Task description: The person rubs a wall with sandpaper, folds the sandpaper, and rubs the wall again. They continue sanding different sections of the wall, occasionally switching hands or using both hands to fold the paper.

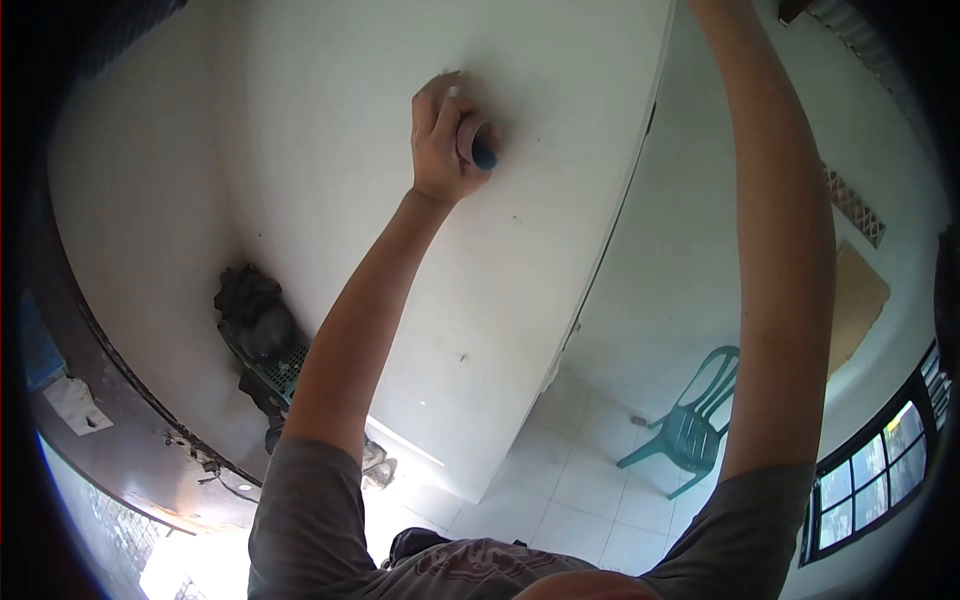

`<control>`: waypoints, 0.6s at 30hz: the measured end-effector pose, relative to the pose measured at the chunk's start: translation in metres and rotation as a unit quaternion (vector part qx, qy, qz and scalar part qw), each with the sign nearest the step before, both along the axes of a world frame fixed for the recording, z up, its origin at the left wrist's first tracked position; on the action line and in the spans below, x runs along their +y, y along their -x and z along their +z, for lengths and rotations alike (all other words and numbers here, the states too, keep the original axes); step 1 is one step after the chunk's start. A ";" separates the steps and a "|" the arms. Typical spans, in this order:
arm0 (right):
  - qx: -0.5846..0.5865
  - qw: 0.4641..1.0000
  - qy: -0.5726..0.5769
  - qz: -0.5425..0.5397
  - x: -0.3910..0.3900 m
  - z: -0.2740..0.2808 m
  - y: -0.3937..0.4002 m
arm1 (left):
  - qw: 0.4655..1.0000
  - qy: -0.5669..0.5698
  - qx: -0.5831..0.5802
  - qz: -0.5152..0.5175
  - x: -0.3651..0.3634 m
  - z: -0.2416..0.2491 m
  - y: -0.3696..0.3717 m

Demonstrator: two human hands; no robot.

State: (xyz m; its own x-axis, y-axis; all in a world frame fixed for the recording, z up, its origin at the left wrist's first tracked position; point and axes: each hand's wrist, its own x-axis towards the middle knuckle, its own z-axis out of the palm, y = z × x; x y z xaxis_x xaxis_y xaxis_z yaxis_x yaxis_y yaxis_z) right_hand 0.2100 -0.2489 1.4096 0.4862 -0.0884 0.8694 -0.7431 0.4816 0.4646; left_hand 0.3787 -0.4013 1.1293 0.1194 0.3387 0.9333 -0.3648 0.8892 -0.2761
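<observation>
My left hand point(447, 140) is raised against a white wall panel point(480, 260), its fingers wrapped round a curled sheet point(478, 145) that looks like sandpaper. The sheet is brownish outside and blue inside, bent into a short tube with its open end facing me. Small dark marks and pits dot the panel below the hand. My right arm stretches up past the panel's right edge, and its hand lies beyond the top of the view.
A green plastic chair point(690, 430) stands on the tiled floor point(580, 475) at the right. Dark items rest on a perforated chair point(280, 365) at the left. A barred window point(870, 475) and a cardboard piece point(855, 300) are at the far right.
</observation>
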 end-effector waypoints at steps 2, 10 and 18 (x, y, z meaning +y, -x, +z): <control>0.002 1.000 0.000 0.004 0.003 -0.020 -0.006 | 1.000 -0.003 0.000 -0.001 0.006 -0.002 0.000; -0.021 0.999 -0.040 0.014 0.012 -0.142 -0.027 | 0.983 -0.119 0.007 -0.136 -0.003 -0.067 -0.014; -0.167 0.983 -0.065 -0.044 0.012 -0.296 -0.053 | 0.876 -0.425 -0.064 -0.217 0.088 -0.358 -0.130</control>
State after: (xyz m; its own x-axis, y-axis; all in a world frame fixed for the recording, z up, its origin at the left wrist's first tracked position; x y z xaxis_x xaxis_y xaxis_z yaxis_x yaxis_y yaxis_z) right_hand 0.2629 -0.2371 1.1133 0.1610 -0.2381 0.9578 -0.8227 0.5038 0.2635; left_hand 0.5086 -0.3132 0.7711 -0.0588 -0.5376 0.8411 0.0447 0.8403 0.5403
